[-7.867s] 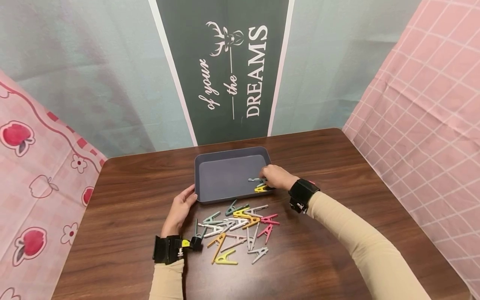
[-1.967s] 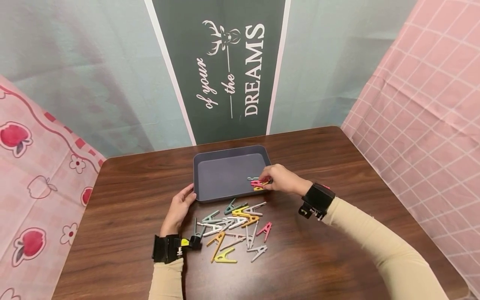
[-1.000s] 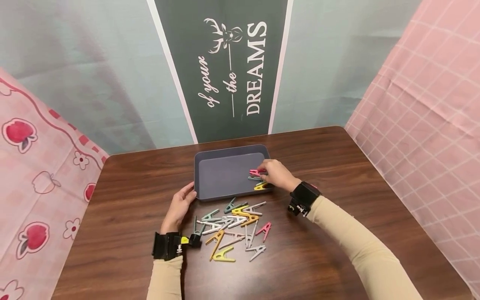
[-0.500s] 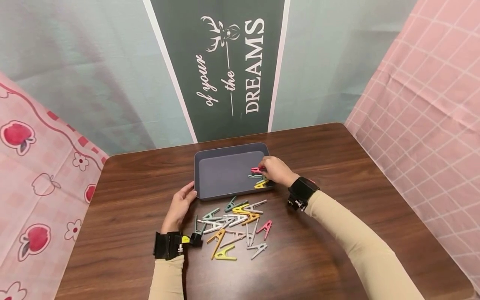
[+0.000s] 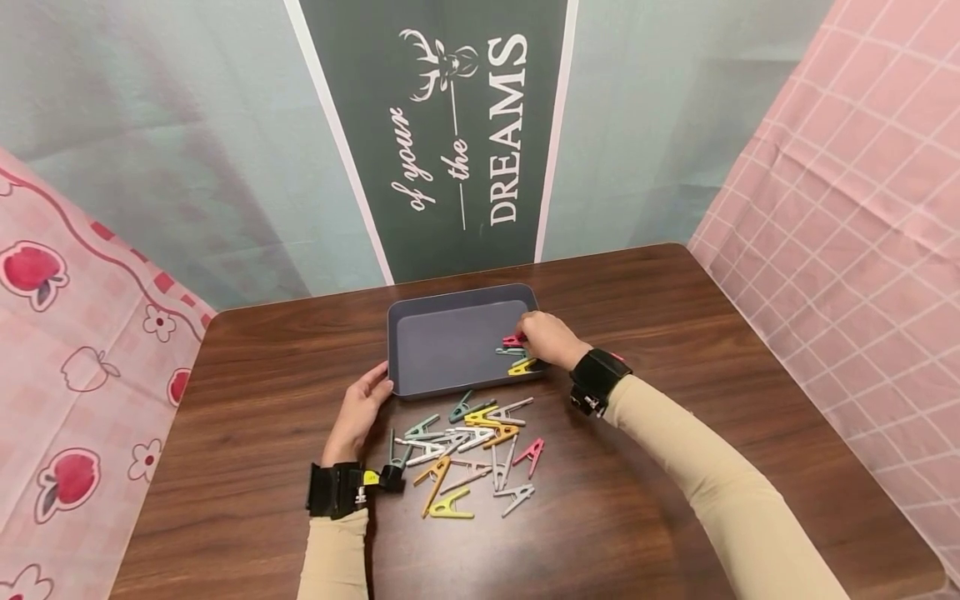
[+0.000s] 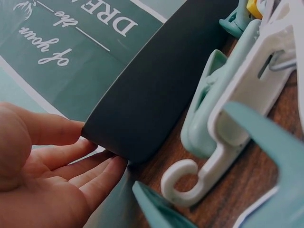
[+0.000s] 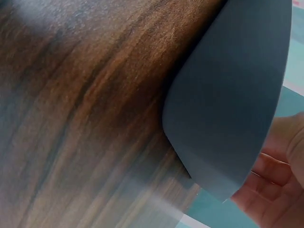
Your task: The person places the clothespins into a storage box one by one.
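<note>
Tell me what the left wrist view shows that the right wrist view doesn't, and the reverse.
Only the left wrist view: the left hand touching a corner of the tray, a white clip, green clips and the lettering.
Only the right wrist view: the right hand, partly hidden behind the tray.
Both: the tray's outer wall and the table.

The right fingers (image 5: 529, 325) hide part of one pink clothespin (image 5: 512, 341).

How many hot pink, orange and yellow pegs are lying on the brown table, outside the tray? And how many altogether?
Hot pink peg: 1
Orange pegs: 2
Yellow pegs, counting the lime one: 2
Total: 5
</note>
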Motion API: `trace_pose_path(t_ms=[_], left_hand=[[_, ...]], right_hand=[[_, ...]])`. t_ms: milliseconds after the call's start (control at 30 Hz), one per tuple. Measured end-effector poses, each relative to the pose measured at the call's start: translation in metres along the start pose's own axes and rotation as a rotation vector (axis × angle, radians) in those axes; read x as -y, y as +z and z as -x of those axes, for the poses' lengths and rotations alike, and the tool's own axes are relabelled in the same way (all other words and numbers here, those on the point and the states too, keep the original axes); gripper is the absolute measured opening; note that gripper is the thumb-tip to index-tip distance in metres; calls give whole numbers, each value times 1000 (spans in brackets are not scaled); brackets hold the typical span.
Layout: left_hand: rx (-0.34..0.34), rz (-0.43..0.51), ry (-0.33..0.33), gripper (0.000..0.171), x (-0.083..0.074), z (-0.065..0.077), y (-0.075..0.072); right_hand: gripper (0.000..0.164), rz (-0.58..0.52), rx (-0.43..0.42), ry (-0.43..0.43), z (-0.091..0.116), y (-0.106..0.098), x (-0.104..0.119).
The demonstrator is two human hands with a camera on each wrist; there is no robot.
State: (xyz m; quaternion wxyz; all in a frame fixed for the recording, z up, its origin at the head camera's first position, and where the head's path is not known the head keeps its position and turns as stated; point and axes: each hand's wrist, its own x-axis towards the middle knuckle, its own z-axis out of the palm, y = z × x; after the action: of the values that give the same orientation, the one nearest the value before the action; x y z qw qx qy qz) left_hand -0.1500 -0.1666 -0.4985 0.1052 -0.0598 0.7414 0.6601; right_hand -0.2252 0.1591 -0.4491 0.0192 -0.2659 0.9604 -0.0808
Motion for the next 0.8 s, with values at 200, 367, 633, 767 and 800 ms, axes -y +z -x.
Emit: trace_pose_path(t_ms=[200, 367, 633, 767, 800], left_hand=[[4, 17, -6, 48, 1, -1, 1], [7, 15, -11, 48, 1, -1, 1], [6, 5, -12, 48, 1, -1, 0], [0, 6, -11, 48, 1, -1, 0], [0, 4, -11, 48, 1, -1, 0]], right_hand=[[11, -26, 36, 17, 0, 2, -1], [14, -31, 50, 31, 0, 4, -2], [14, -14, 62, 31, -2, 4, -1], [13, -15, 69, 37, -2, 3, 0], [12, -13, 69, 37, -2, 4, 0]])
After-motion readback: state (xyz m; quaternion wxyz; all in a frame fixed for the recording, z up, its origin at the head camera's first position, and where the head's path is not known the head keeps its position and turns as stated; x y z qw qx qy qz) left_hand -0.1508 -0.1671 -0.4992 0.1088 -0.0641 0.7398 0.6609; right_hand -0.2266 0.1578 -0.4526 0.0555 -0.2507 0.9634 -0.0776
